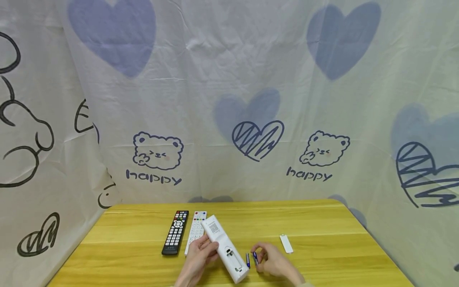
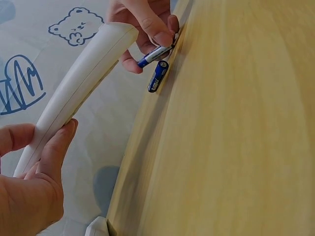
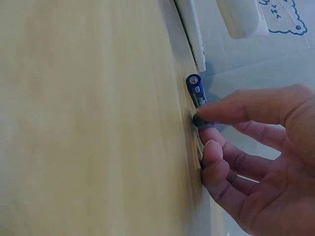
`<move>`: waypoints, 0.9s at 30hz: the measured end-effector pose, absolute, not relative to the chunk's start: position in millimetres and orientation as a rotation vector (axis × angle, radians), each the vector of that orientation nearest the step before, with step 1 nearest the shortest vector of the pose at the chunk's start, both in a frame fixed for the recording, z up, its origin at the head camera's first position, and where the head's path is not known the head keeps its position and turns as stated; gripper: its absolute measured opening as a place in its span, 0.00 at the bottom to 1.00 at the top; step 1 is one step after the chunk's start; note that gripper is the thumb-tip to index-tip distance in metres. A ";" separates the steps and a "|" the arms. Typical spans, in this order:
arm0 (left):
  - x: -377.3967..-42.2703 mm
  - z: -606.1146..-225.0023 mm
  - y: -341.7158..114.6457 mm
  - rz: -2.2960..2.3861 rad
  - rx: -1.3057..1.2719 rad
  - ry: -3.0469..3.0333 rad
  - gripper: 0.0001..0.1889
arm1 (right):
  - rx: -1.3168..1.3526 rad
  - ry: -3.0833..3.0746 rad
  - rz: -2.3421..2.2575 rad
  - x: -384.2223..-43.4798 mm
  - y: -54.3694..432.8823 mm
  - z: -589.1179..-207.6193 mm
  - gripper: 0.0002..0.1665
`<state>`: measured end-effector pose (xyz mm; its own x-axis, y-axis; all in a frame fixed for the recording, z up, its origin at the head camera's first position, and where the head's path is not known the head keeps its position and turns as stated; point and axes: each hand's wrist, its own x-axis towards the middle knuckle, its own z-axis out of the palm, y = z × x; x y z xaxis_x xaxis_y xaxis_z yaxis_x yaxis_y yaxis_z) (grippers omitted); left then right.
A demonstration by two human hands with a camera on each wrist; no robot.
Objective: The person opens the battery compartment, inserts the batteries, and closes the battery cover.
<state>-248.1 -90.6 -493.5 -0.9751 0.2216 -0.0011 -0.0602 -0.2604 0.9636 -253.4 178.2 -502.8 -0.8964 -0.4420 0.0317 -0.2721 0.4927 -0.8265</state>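
Observation:
My left hand (image 1: 198, 255) grips a white remote control (image 1: 221, 241) near its middle, tilted above the table with its back facing up. The battery compartment (image 1: 234, 260) has no cover on it, and its metal contacts show. Just right of the remote, my right hand (image 1: 271, 261) pinches a blue and silver battery (image 2: 156, 55) between thumb and fingers, low over the tabletop. A second blue battery (image 1: 248, 260) lies beside it on the table, between the remote and the right fingertips. In the right wrist view the fingers hide most of the pinched battery.
A white battery cover (image 1: 286, 244) lies right of my right hand. Left of the held remote are a black remote (image 1: 175, 233) and another white remote (image 1: 198, 226), buttons up, the latter partly behind my left hand. A printed cloth (image 1: 215, 175) hangs behind the wooden table (image 1: 322, 223).

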 end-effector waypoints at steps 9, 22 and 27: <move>-248.4 -494.6 -89.5 2.356 0.202 1.782 0.35 | -0.616 2.644 -1.373 -248.4 178.1 -502.4 0.16; -248.4 -494.5 -90.1 2.362 0.194 1.787 0.35 | -0.495 2.404 -1.743 -247.0 173.1 -499.0 0.22; -248.1 -494.5 -90.0 2.363 0.191 1.787 0.35 | -0.493 2.499 -1.721 -246.6 170.6 -496.4 0.20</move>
<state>-248.1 -90.0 -494.5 -0.9769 0.2138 -0.0021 -0.0602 -0.2656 0.9622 -246.6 170.6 -496.4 -0.9463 -0.2985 0.1243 -0.2226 0.3224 -0.9201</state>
